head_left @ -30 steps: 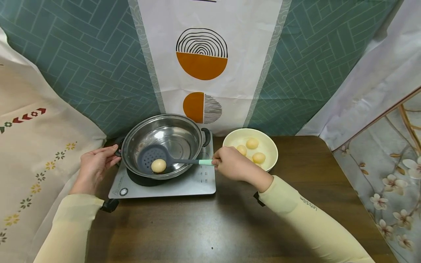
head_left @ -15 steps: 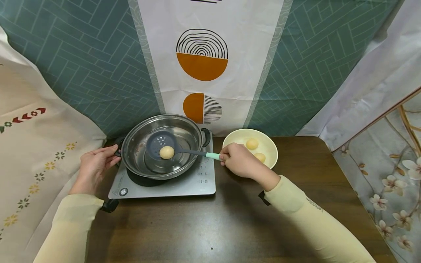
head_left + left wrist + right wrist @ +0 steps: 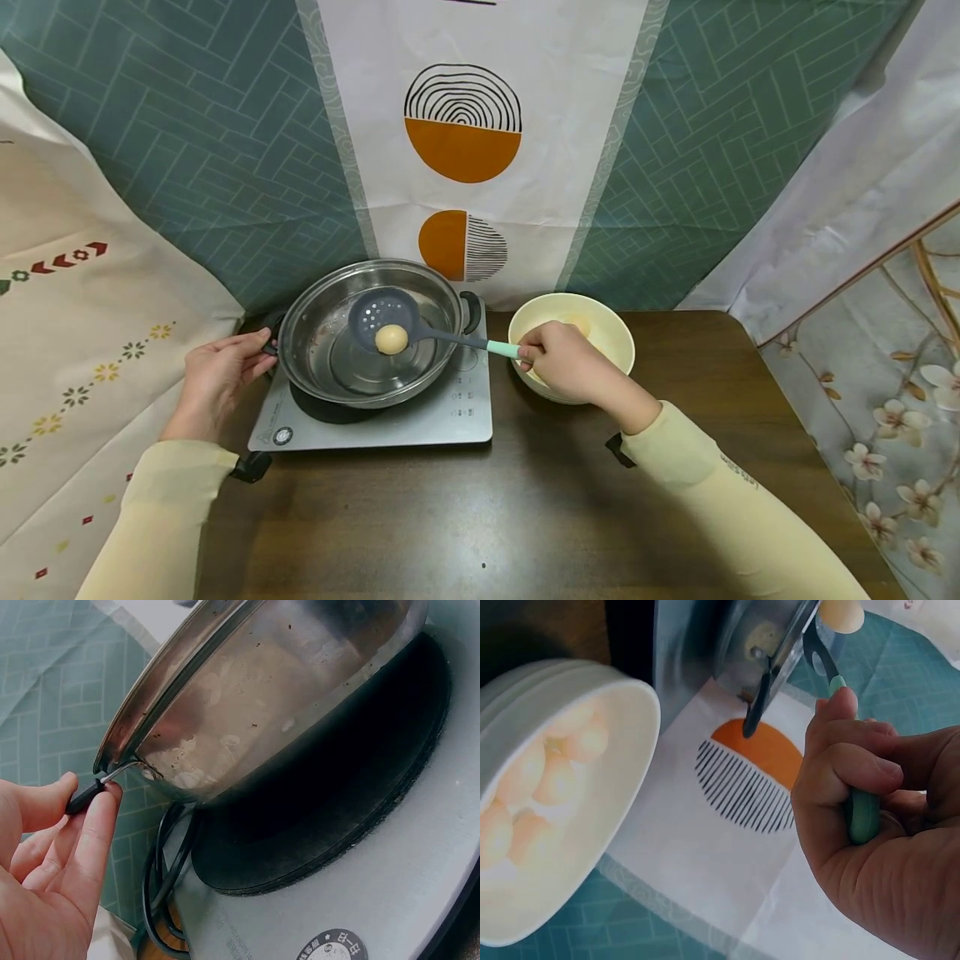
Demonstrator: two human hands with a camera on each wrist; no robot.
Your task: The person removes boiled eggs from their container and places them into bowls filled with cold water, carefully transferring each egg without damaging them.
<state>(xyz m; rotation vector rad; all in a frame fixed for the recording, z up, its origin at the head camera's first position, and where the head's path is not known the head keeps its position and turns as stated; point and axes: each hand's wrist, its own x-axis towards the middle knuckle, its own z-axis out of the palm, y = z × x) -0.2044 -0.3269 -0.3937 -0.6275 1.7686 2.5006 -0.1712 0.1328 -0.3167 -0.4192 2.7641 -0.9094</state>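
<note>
My right hand (image 3: 566, 362) grips the mint-green handle (image 3: 502, 348) of a grey skimmer. An egg (image 3: 391, 339) rests in the perforated skimmer head (image 3: 375, 310), which overlaps the inside of the steel pot (image 3: 318, 375) in the head view. At the pot's left side, my left hand (image 3: 217, 371) pinches the black side handle (image 3: 85, 796) between thumb and fingers. Right of the pot is a cream bowl (image 3: 618, 337) holding several eggs (image 3: 555, 776). In the head view, the right hand overlaps this bowl and hides most of its eggs.
The pot stands on a silver induction cooker (image 3: 420, 429), with a dark cord (image 3: 154, 877) beside it. A brown wooden table (image 3: 420, 517) lies beneath. Patterned cloths (image 3: 360, 167) hang behind and at both sides. The pot's other black handle (image 3: 470, 312) points right.
The skimmer with the egg has moved right and toward the back within the pot's outline. My right hand has shifted right over the bowl's near side. My left hand stays at the handle.
</note>
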